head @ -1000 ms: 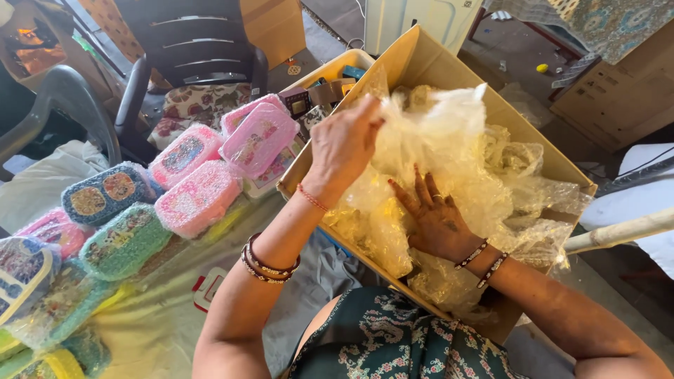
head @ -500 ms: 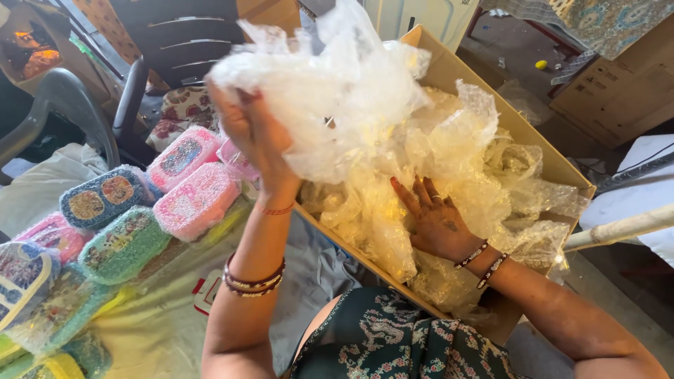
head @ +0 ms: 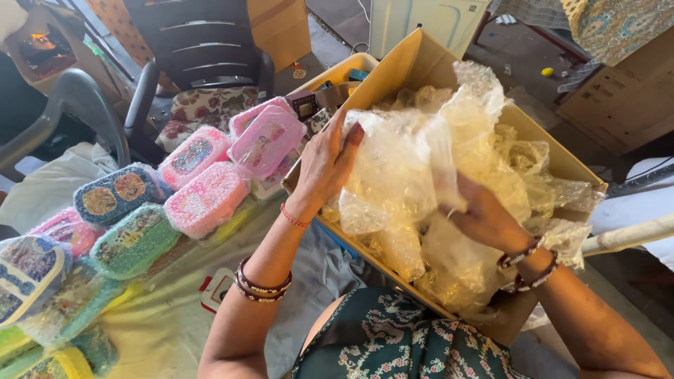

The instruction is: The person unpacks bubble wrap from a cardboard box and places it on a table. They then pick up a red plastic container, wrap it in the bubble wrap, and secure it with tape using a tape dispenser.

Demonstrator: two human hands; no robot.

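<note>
A large cardboard box [head: 414,67] stands open in front of me, filled with crumpled clear bubble wrap [head: 491,161]. My left hand [head: 326,165] grips the left edge of a loose sheet of bubble wrap [head: 393,168] held above the box. My right hand [head: 484,217] holds the same sheet from its right side, fingers curled into the plastic. Both wrists wear dark bangles.
Several plastic lunch boxes wrapped in bubble wrap lie to the left on a cloth-covered surface: pink ones [head: 207,196], a blue one [head: 116,193] and a green one [head: 133,238]. A dark chair [head: 196,56] stands behind them. More cardboard boxes [head: 618,98] sit at the far right.
My left hand lifted a bubble wrap sheet high out of the box, then brought it down. My right hand has left the pile and now grips the sheet too.
</note>
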